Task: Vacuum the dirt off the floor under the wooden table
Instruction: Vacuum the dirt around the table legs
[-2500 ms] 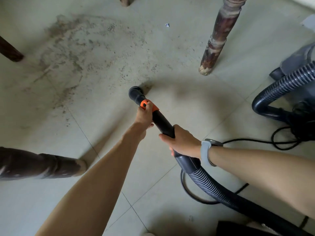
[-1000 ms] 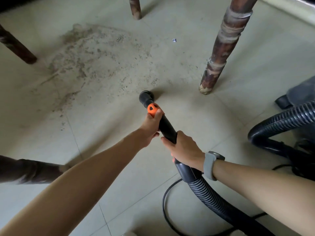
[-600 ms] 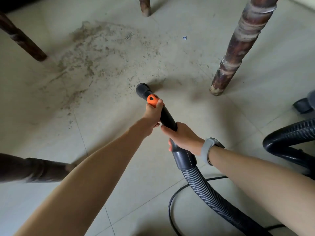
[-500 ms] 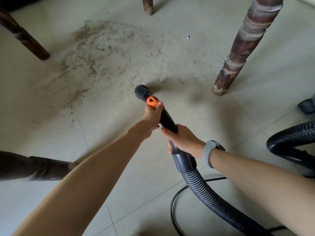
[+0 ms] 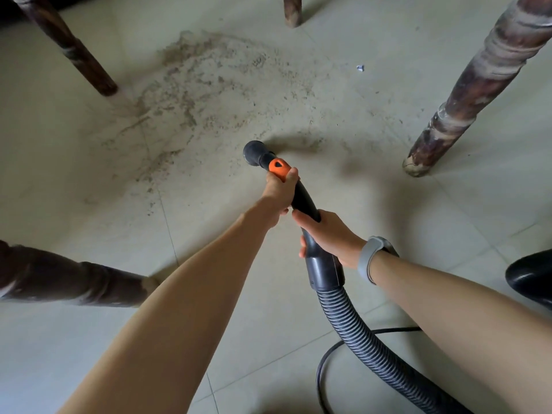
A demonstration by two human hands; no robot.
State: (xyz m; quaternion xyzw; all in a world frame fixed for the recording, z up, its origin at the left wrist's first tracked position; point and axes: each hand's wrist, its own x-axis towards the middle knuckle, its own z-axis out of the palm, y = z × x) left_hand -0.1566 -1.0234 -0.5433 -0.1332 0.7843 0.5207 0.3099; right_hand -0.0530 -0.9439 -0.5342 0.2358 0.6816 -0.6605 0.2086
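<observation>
The dirt (image 5: 209, 94) lies between four table legs (image 5: 478, 85), seemingly just beyond the vacuum nozzle (image 5: 254, 152).

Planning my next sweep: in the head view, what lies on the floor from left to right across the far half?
Dark slanted table leg → dirt patch → small far leg → tiny pale scrap → thick turned table leg.
</observation>
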